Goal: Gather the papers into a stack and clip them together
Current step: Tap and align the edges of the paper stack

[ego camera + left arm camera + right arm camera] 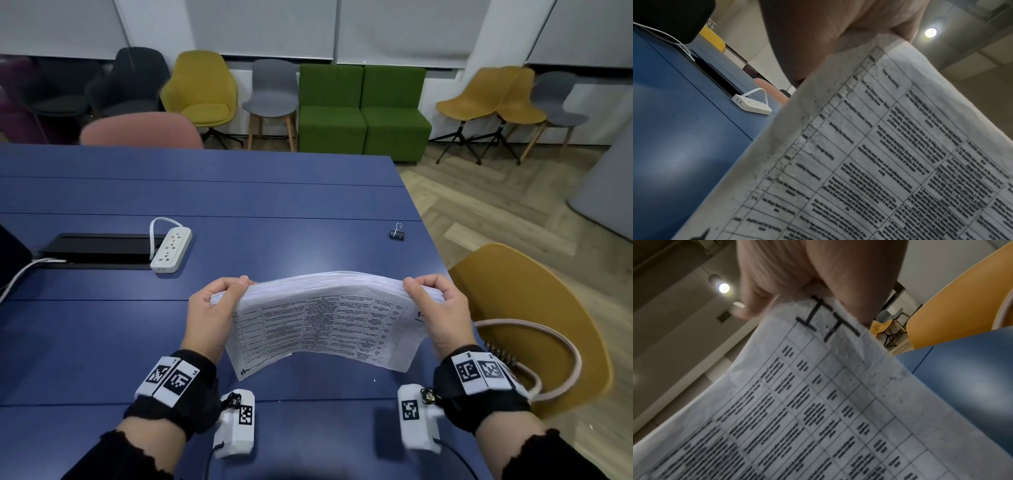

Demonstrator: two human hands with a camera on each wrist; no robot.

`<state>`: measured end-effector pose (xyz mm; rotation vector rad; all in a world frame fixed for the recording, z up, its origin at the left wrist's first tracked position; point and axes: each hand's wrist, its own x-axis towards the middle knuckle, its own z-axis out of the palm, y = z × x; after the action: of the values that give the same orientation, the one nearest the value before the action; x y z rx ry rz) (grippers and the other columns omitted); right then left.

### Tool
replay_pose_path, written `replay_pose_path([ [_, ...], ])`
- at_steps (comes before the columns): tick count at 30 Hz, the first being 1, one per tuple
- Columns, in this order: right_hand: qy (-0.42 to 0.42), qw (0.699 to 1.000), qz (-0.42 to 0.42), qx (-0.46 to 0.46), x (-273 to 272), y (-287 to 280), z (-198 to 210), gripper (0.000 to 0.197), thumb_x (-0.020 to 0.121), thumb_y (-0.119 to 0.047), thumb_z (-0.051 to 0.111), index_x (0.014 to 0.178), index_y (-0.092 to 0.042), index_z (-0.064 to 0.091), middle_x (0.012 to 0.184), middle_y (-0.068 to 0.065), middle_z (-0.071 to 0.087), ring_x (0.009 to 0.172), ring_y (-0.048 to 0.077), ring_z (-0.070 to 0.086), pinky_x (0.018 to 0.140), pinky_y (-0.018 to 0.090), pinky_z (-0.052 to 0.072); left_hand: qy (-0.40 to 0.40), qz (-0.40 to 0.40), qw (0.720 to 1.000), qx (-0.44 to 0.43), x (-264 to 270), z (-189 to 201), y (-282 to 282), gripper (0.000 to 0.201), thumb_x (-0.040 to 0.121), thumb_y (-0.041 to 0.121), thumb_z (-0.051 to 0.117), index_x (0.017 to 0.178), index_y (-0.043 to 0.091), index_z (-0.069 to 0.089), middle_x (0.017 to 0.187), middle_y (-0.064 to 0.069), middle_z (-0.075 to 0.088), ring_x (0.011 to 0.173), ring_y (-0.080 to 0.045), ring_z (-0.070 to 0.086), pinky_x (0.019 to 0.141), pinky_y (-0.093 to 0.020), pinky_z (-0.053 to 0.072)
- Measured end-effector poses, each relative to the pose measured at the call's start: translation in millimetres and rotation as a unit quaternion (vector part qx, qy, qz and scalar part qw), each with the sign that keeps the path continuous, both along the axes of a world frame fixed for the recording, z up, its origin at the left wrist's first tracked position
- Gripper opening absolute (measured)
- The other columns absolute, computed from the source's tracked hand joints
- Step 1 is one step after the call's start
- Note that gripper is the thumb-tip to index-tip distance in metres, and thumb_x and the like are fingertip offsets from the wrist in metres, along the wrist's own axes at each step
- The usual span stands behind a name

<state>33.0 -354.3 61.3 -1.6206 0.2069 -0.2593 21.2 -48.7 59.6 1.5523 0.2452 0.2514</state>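
Observation:
A stack of white papers [325,322] printed with tables is held upright above the blue table [102,325], its lower edge near the tabletop. My left hand [219,301] grips the stack's left end and my right hand [431,301] grips its right end, fingers curled over the top. A black binder clip [397,233] lies alone on the table, far right, well beyond the papers. The left wrist view shows the printed sheet [869,154] close up under my left hand [828,35]. In the right wrist view my right hand [818,272] pinches the sheet [807,402].
A white power strip [171,250] and a black cable tray [99,248] lie at the left of the table. A yellow chair [534,318] stands beside the table's right edge. More chairs and a green sofa [363,109] line the far wall.

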Motion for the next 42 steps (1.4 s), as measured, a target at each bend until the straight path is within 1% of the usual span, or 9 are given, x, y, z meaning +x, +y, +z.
replay_pose_path([
  [5, 0.006, 0.996, 0.088, 0.003, -6.5, -16.3, -7.1, 0.053, 0.048, -0.020, 0.087, 0.093, -0.021, 0.060, 0.087, -0.004, 0.063, 0.073, 0.006, 0.060, 0.063, 0.018, 0.050, -0.011, -0.043, 0.999, -0.001, -1.7, -8.4, 10.8, 0.046, 0.065, 0.048, 0.072, 0.100, 0.020, 0.070, 0.101, 0.003, 0.073, 0.086, -0.008, 0.066, 0.078, -0.027, 0.048],
  [8, 0.017, 0.994, 0.105, 0.011, -6.1, -19.7, -11.6, 0.047, 0.046, -0.010, 0.090, 0.081, -0.020, 0.061, 0.082, 0.000, 0.065, 0.074, 0.014, 0.061, 0.065, 0.023, 0.053, -0.010, -0.104, 0.994, 0.004, -1.9, -16.9, 19.1, 0.066, 0.052, 0.041, 0.080, 0.113, 0.023, 0.065, 0.109, -0.001, 0.072, 0.097, -0.012, 0.067, 0.084, -0.027, 0.050],
  [13, 0.011, 0.996, 0.092, 0.014, 1.2, -13.8, -8.3, 0.035, 0.067, 0.010, 0.076, 0.062, -0.015, 0.052, 0.062, 0.000, 0.060, 0.059, 0.012, 0.058, 0.059, 0.023, 0.047, -0.024, -0.117, 0.993, 0.020, 4.6, -12.3, 16.1, 0.023, 0.063, 0.029, 0.081, 0.081, 0.016, 0.076, 0.088, -0.007, 0.076, 0.082, -0.016, 0.070, 0.074, -0.027, 0.052],
  [21, 0.017, 0.995, 0.089, 0.049, -0.5, -13.3, -15.9, 0.033, 0.064, 0.011, 0.077, 0.075, -0.014, 0.058, 0.071, 0.002, 0.066, 0.066, 0.013, 0.062, 0.064, 0.026, 0.050, -0.011, -0.128, 0.992, -0.006, 4.9, -23.0, 17.0, 0.044, 0.053, 0.029, 0.084, 0.092, 0.012, 0.073, 0.091, -0.006, 0.076, 0.083, -0.014, 0.071, 0.071, -0.022, 0.054],
  [25, 0.017, 0.996, 0.085, 0.036, -2.3, -11.5, -16.1, 0.025, 0.067, 0.012, 0.073, 0.080, -0.004, 0.061, 0.077, 0.011, 0.066, 0.074, 0.022, 0.062, 0.071, 0.031, 0.051, -0.004, -0.104, 0.994, 0.018, 6.7, -24.8, 12.4, 0.028, 0.067, 0.013, 0.081, 0.093, 0.006, 0.073, 0.091, -0.009, 0.077, 0.083, -0.018, 0.071, 0.075, -0.029, 0.052],
  [29, 0.014, 0.995, 0.092, 0.047, -5.7, -16.2, -12.4, 0.028, 0.066, 0.014, 0.073, 0.082, -0.004, 0.058, 0.077, 0.009, 0.066, 0.071, 0.017, 0.063, 0.064, 0.023, 0.053, -0.019, -0.128, 0.991, 0.010, 2.5, -23.8, 18.2, 0.042, 0.059, 0.024, 0.082, 0.094, 0.003, 0.071, 0.089, -0.007, 0.076, 0.080, -0.014, 0.071, 0.069, -0.021, 0.054],
  [36, 0.014, 0.996, 0.077, 0.044, -4.8, -12.9, -14.2, 0.022, 0.067, 0.011, 0.074, 0.077, -0.005, 0.063, 0.076, 0.011, 0.067, 0.076, 0.026, 0.062, 0.075, 0.035, 0.050, -0.002, -0.106, 0.994, -0.010, -1.2, -28.2, 16.0, 0.050, 0.057, 0.030, 0.083, 0.096, 0.002, 0.071, 0.092, -0.012, 0.076, 0.083, -0.019, 0.072, 0.073, -0.028, 0.054],
  [39, 0.018, 0.995, 0.084, 0.048, -8.1, -16.0, -14.4, 0.027, 0.067, 0.011, 0.074, 0.089, 0.007, 0.059, 0.082, 0.016, 0.065, 0.077, 0.025, 0.061, 0.072, 0.032, 0.052, -0.023, -0.108, 0.994, -0.009, -5.0, -22.5, 17.9, 0.047, 0.051, 0.033, 0.083, 0.089, 0.008, 0.071, 0.086, -0.008, 0.074, 0.078, -0.015, 0.069, 0.067, -0.021, 0.054],
  [42, 0.021, 0.994, 0.087, 0.058, -9.0, -18.2, -13.2, 0.033, 0.064, 0.013, 0.074, 0.088, -0.003, 0.059, 0.082, 0.011, 0.065, 0.076, 0.020, 0.062, 0.066, 0.024, 0.054, -0.029, -0.118, 0.992, -0.014, -4.6, -14.9, 19.9, 0.038, 0.049, 0.032, 0.084, 0.083, 0.020, 0.072, 0.086, -0.002, 0.074, 0.077, -0.011, 0.067, 0.067, -0.021, 0.053],
])
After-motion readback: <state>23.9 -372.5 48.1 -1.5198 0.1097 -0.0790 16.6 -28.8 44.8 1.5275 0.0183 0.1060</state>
